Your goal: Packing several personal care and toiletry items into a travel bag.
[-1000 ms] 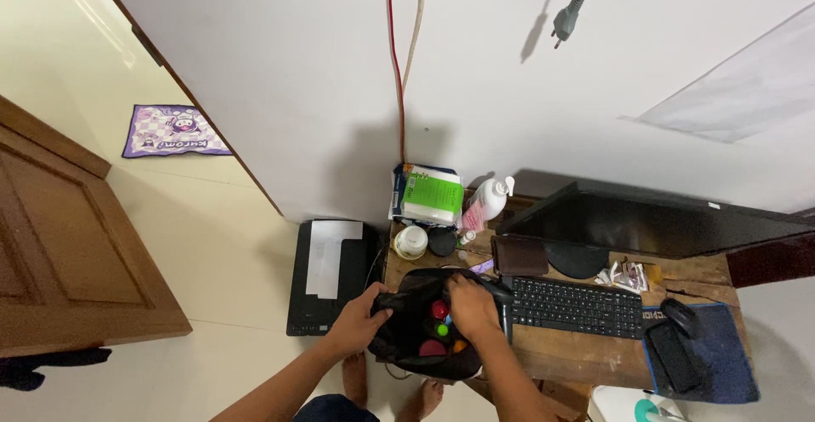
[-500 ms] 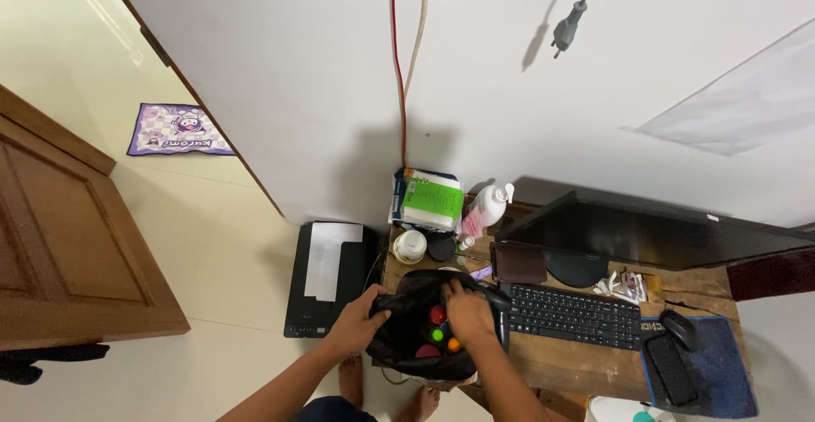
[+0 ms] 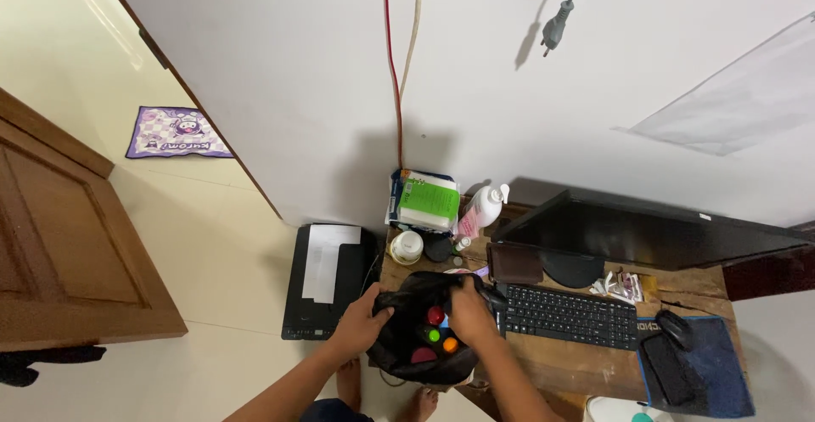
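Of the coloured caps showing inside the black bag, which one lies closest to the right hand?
The orange cap, which sits right beside the right hand. The green cap and red cap lie further left in the black bag.

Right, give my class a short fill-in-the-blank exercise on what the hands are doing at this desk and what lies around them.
1. Both hands grip a ____ bag with coloured caps inside.
2. The left hand holds the bag's rim on the side nearer the ____ on the floor.
3. Beside the right hand lies a black ____ with rows of keys.
4. The bag sits at the edge of the ____ desk.

Missing words: black; printer; keyboard; wooden
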